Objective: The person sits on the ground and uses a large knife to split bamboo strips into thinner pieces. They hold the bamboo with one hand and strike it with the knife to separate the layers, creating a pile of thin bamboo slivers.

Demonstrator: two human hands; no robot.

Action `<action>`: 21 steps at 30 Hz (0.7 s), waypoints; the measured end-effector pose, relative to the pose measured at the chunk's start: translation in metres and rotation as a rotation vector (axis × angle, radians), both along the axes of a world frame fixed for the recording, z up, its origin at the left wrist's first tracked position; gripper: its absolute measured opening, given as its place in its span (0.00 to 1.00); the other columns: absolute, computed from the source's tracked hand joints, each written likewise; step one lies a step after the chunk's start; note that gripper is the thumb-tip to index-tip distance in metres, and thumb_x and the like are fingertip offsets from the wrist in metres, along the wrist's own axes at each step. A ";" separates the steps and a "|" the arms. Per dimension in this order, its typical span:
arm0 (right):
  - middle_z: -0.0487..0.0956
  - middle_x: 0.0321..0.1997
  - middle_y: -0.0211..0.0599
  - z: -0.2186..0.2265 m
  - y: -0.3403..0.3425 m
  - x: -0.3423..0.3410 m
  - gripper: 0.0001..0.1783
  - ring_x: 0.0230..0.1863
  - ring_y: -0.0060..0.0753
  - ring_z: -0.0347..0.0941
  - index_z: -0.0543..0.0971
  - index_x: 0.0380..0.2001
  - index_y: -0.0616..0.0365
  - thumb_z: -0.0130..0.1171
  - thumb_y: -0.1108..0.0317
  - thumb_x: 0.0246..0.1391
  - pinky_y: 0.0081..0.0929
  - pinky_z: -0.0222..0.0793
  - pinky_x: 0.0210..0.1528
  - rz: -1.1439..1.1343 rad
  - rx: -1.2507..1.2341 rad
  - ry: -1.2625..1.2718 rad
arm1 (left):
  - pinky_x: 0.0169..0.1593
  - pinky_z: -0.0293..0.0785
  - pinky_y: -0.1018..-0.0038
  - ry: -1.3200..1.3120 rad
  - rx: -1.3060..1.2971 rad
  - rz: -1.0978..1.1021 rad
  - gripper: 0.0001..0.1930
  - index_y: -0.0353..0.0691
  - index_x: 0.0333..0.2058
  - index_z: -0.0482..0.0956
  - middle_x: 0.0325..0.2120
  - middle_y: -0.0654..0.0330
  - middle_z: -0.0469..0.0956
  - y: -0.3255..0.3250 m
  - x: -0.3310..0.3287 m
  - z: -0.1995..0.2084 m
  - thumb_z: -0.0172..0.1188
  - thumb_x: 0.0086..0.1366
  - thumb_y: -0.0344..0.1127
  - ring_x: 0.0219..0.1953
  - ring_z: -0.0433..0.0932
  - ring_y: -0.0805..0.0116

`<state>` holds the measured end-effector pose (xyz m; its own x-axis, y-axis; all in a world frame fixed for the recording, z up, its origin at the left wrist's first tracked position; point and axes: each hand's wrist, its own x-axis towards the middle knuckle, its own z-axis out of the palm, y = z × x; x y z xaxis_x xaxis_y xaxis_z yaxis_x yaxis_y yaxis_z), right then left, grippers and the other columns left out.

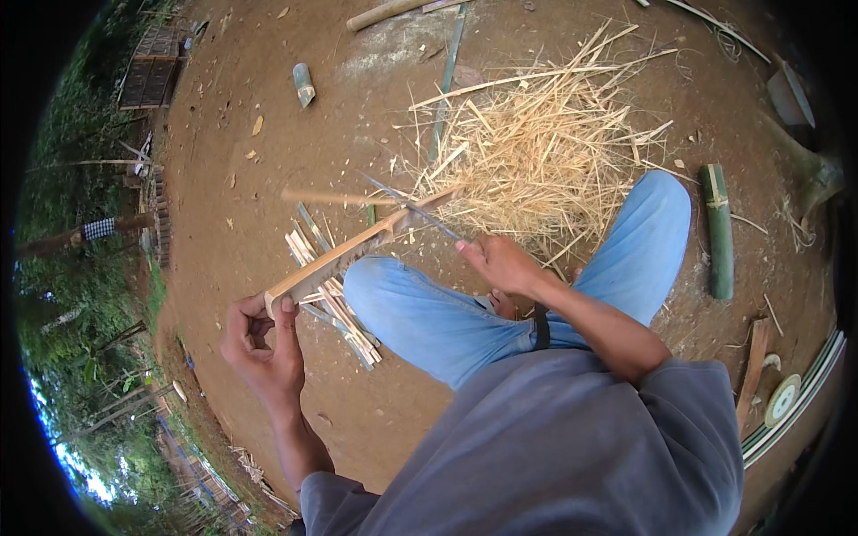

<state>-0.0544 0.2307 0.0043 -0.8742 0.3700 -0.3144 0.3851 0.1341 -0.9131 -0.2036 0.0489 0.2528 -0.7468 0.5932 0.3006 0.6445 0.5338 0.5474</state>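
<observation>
My left hand (pixel 264 350) is closed on the near end of a split bamboo slat (pixel 332 256), thumb on one side and fingers on the other. From there the slat slants away to the upper right, past my left knee. My right hand (pixel 506 263) grips a knife, its handle mostly hidden in the fist. The narrow, dark knife blade (pixel 435 221) crosses the slat near its far end and points up and left. A thin bamboo strip (pixel 344 197), smeared by motion, sticks out leftward from where blade and slat meet.
Pale bamboo shavings (pixel 545 143) are heaped beyond my knees. A bundle of split bamboo strips (pixel 344 326) lies on the dirt by my left knee. Green bamboo lengths lie at the right (pixel 718 232) and upper left (pixel 304 85). A tilted container (pixel 790 96) stands far right.
</observation>
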 end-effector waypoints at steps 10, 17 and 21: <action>0.77 0.25 0.63 -0.176 0.036 -0.080 0.36 0.30 0.61 0.77 0.78 0.30 0.71 0.43 0.41 0.63 0.49 0.71 0.37 0.013 0.004 -0.227 | 0.38 0.78 0.77 -0.070 0.049 0.131 0.07 0.30 0.37 0.75 0.28 0.57 0.78 -0.009 -0.086 -0.048 0.62 0.64 0.28 0.30 0.80 0.72; 0.80 0.28 0.62 -0.252 0.032 -0.105 0.37 0.34 0.60 0.79 0.80 0.28 0.72 0.41 0.43 0.62 0.49 0.72 0.42 -0.131 0.080 -0.373 | 0.41 0.79 0.75 -0.102 0.113 0.163 0.09 0.30 0.39 0.75 0.32 0.56 0.79 -0.032 -0.148 -0.052 0.61 0.65 0.30 0.33 0.80 0.71; 0.76 0.17 0.54 -0.190 -0.009 -0.137 0.38 0.22 0.52 0.76 0.78 0.23 0.72 0.41 0.41 0.62 0.45 0.72 0.32 -0.049 -0.070 -0.364 | 0.39 0.80 0.75 -0.102 0.201 0.185 0.10 0.30 0.41 0.74 0.33 0.55 0.79 -0.093 -0.179 -0.006 0.61 0.65 0.30 0.33 0.80 0.69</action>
